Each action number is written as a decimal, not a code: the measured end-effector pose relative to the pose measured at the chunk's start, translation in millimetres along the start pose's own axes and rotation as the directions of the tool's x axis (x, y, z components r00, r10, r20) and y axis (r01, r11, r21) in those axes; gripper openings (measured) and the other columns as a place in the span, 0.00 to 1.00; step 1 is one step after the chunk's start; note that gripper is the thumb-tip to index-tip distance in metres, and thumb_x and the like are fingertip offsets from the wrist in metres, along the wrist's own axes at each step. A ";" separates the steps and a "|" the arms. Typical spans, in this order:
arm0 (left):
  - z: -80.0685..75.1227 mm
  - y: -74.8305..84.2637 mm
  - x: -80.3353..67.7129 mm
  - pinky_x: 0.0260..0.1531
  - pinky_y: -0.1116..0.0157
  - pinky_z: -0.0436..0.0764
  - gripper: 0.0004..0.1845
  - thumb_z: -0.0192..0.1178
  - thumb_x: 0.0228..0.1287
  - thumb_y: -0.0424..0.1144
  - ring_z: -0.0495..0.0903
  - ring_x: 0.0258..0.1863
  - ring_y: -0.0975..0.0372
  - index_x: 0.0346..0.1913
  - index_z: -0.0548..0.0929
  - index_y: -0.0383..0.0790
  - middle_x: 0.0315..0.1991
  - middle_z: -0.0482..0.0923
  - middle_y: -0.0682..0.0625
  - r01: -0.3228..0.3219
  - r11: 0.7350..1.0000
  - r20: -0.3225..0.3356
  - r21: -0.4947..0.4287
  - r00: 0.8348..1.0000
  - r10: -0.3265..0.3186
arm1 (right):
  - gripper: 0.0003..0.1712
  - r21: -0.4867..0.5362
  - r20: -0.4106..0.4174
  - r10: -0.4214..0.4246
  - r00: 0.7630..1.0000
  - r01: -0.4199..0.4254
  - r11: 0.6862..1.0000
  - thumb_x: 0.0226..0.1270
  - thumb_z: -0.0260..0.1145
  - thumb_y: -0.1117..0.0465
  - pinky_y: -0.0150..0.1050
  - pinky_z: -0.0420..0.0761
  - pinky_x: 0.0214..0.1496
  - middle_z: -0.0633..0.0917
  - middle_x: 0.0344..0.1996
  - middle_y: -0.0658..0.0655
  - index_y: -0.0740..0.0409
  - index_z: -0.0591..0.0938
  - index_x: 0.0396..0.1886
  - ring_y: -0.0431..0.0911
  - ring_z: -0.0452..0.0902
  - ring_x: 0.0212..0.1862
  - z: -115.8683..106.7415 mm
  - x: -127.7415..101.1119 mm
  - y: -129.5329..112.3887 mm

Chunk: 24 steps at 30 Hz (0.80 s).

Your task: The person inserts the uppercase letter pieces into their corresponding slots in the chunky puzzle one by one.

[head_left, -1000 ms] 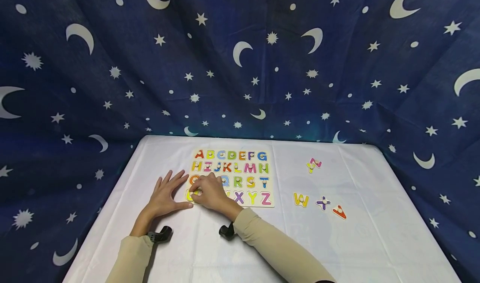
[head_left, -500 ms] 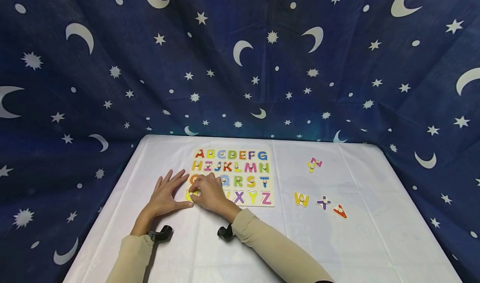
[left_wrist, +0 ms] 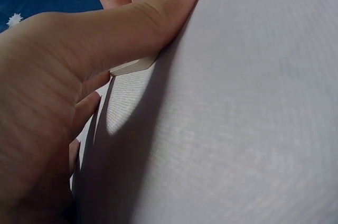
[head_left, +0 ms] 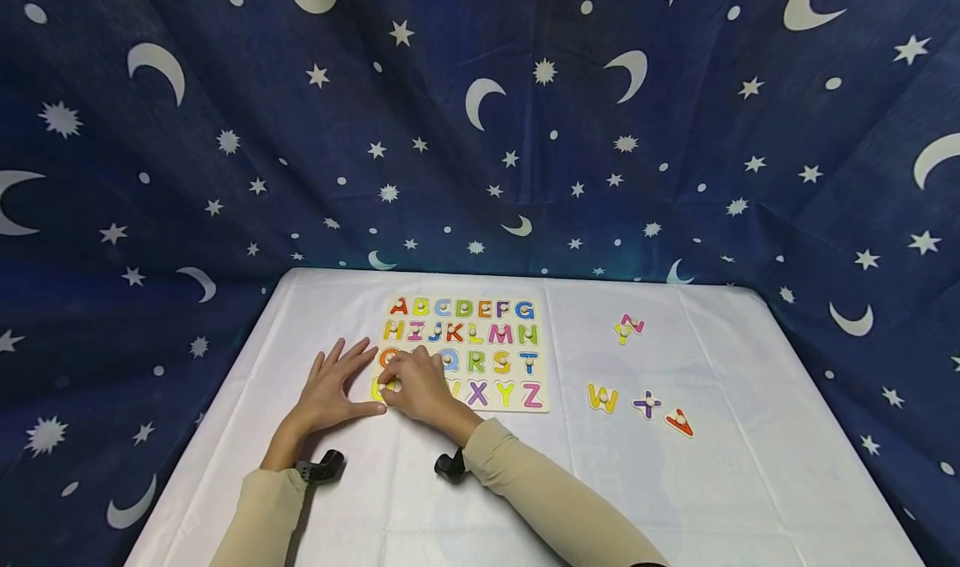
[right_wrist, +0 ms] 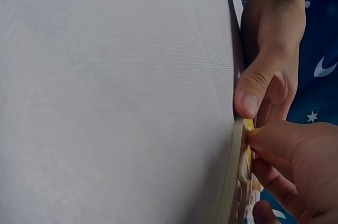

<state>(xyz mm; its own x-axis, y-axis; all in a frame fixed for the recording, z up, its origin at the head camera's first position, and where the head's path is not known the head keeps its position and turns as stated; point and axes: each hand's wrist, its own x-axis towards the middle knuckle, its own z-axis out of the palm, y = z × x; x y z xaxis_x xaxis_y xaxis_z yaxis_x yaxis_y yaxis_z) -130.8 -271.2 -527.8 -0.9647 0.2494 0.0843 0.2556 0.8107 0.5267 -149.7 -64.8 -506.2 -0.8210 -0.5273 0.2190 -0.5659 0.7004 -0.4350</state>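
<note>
A wooden alphabet puzzle board [head_left: 543, 342] lies on the white table, filled with coloured letters. My left hand [head_left: 333, 379] rests flat on the cloth just left of the board, fingers spread, and its thumb [left_wrist: 132, 23] touches the board's near corner [left_wrist: 132, 66]. My right hand [head_left: 397, 385] covers the board's lower left part. Its curled fingers [right_wrist: 296, 155] pinch a yellow letter piece [head_left: 377, 393] at the board's edge [right_wrist: 229, 182]. The letters under that hand are hidden.
Loose pieces lie right of the board: a yellow W [head_left: 602, 398], a purple cross [head_left: 647, 404], a red V [head_left: 678, 423] and a pink and yellow piece [head_left: 628, 328]. A dark blue star-and-moon cloth [head_left: 480, 133] hangs behind and around the table.
</note>
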 end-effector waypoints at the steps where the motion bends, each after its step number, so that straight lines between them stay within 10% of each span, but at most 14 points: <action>1: -0.1 -0.2 -0.1 0.74 0.31 0.36 0.55 0.79 0.43 0.64 0.44 0.80 0.37 0.75 0.71 0.44 0.79 0.60 0.41 0.003 1.000 0.000 -0.001 1.000 -0.003 | 0.05 -0.004 0.003 -0.006 1.000 0.006 1.000 0.60 0.76 0.53 0.34 0.62 0.40 0.87 0.43 0.39 0.40 0.92 0.37 0.38 0.70 0.40 -0.3 0.6 0.2; 24: -1.5 0.8 1.3 0.74 0.31 0.37 0.57 0.81 0.42 0.63 0.45 0.79 0.36 0.75 0.71 0.42 0.79 0.61 0.41 -0.006 1.000 0.004 0.005 1.000 0.006 | 0.05 -0.042 0.067 0.032 0.997 -0.029 0.999 0.60 0.76 0.52 0.36 0.63 0.39 0.87 0.43 0.40 0.39 0.93 0.37 0.39 0.68 0.38 -5.7 5.1 -3.5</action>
<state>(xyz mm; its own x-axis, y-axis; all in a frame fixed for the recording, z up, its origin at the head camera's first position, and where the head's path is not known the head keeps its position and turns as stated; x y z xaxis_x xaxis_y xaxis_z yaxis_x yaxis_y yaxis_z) -132.0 -271.0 -526.0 -0.9630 0.2561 0.0839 0.2614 0.8118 0.5222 -152.4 -67.3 -498.6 -0.8317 -0.5357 0.1456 -0.5443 0.7353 -0.4039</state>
